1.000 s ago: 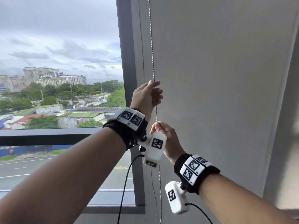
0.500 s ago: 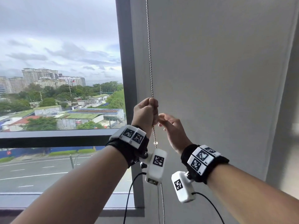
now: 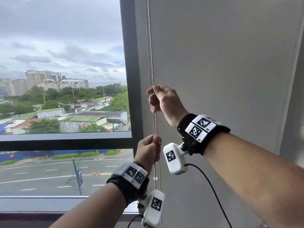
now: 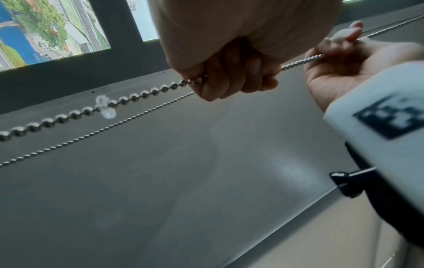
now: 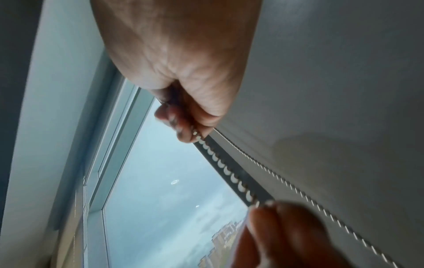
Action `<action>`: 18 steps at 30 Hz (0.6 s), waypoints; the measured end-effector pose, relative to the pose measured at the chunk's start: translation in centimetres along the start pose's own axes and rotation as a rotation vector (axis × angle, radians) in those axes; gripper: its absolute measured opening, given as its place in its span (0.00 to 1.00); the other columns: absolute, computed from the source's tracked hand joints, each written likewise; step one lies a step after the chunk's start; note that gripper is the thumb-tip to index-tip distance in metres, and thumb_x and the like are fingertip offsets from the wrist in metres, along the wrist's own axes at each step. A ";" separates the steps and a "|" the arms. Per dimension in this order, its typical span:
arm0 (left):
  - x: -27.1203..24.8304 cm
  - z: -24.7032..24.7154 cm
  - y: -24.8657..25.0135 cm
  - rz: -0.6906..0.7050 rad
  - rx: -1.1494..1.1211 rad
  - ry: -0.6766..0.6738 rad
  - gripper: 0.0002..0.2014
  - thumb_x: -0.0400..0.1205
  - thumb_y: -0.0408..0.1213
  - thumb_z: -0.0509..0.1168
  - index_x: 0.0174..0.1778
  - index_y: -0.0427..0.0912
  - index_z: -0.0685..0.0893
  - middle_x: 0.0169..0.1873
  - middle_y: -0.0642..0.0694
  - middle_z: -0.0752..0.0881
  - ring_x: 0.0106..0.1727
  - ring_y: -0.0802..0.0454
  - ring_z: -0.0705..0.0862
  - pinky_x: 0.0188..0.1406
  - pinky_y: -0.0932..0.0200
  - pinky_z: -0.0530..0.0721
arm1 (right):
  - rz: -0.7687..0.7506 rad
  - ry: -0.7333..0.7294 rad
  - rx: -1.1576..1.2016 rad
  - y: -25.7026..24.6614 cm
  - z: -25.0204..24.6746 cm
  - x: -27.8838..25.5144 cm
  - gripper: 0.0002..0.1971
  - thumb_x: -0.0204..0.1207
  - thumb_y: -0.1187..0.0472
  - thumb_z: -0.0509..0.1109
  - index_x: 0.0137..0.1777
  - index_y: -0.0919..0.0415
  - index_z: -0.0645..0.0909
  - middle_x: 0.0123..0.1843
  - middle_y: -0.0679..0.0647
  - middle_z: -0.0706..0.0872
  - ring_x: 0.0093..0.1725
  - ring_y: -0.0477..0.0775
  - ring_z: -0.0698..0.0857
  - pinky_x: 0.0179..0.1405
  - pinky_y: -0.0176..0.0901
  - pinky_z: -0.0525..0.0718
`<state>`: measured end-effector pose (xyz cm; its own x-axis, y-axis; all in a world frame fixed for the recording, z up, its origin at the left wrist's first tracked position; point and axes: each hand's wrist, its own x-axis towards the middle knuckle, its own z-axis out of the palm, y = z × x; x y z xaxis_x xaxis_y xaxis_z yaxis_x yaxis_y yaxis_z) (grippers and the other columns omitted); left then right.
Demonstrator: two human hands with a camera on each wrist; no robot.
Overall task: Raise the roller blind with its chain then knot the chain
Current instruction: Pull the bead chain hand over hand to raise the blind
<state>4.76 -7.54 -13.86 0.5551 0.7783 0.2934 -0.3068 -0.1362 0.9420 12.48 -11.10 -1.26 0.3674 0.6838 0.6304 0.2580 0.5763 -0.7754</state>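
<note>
A metal bead chain [image 3: 152,63] hangs in two strands beside the dark window post, in front of the grey roller blind [image 3: 222,71], which covers the right side of the view. My right hand [image 3: 153,96] is the upper one and grips one strand in curled fingers [image 5: 183,130]. Lower on the same strand, my left hand [image 3: 156,140] holds it in a fist [image 4: 229,79]. A short taut stretch of chain [image 5: 229,174] runs between the two hands. A clear plastic stopper [image 4: 104,107] sits on the chain just below my left hand.
A dark vertical window post [image 3: 130,63] stands just left of the chain, with glass and a city view beyond. A horizontal rail [image 3: 65,140] crosses the glass and the sill [image 3: 49,204] lies below. A plain wall [image 3: 296,96] borders the blind on the right.
My left hand has come down the chain from above the right hand to below it. My right hand has risen and taken a higher grip.
</note>
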 end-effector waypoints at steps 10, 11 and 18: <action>0.2 -1.0 0.4 0.014 -0.096 -0.135 0.14 0.84 0.34 0.56 0.47 0.41 0.88 0.35 0.41 0.90 0.37 0.45 0.86 0.41 0.54 0.82 | 0.037 0.101 0.076 1.0 1.0 -1.6 0.20 0.74 0.77 0.44 0.31 0.55 0.67 0.26 0.54 0.64 0.18 0.46 0.58 0.20 0.32 0.53; 0.5 -1.2 0.8 0.030 -0.098 -0.129 0.13 0.84 0.34 0.55 0.51 0.40 0.86 0.38 0.42 0.90 0.40 0.46 0.86 0.43 0.55 0.83 | 0.039 0.106 0.073 1.2 1.0 -1.8 0.20 0.73 0.78 0.44 0.31 0.55 0.66 0.26 0.54 0.63 0.18 0.46 0.58 0.20 0.32 0.53; 2.9 -0.9 6.6 0.193 -0.202 -0.175 0.17 0.85 0.36 0.52 0.59 0.28 0.80 0.39 0.40 0.86 0.34 0.52 0.85 0.38 0.61 0.84 | 0.076 0.157 0.042 3.0 0.4 -3.1 0.19 0.82 0.71 0.51 0.31 0.55 0.68 0.21 0.50 0.66 0.16 0.44 0.62 0.18 0.30 0.59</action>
<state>3.65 -5.59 -6.93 0.5911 0.6304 0.5033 -0.5564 -0.1331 0.8202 11.72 -11.30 -5.59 0.5200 0.6502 0.5539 0.1873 0.5459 -0.8167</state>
